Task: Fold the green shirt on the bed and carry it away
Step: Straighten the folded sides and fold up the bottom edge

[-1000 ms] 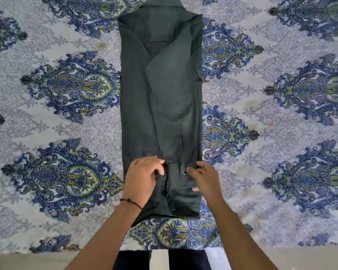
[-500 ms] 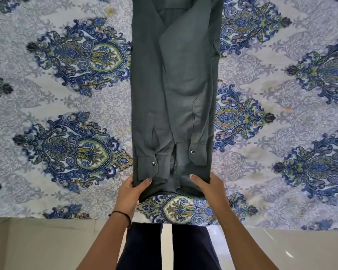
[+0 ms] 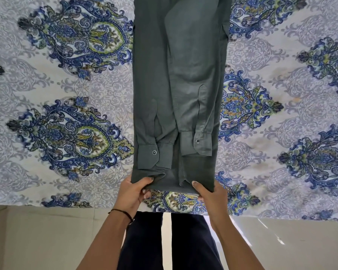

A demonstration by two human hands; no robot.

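The green shirt (image 3: pixel 180 84) lies on the bed as a long narrow strip, its sides folded in and both sleeves laid down the middle, cuffs with snap buttons toward me. Its top end runs out of view. My left hand (image 3: pixel 132 193) grips the near left corner of the hem, thumb on top and fingers underneath. My right hand (image 3: pixel 211 197) grips the near right corner the same way. The hem is slightly lifted off the sheet.
The bed (image 3: pixel 66 84) is covered by a white sheet with blue and green paisley patterns. Its near edge (image 3: pixel 47 205) runs across the lower view. Below it are pale floor tiles (image 3: pixel 281 246) and my dark trouser legs (image 3: pixel 191 242).
Both hands slid from the sleeve cuffs down to the hem's corners and took hold of them. My view shifted back, so the shirt's collar has left the frame.
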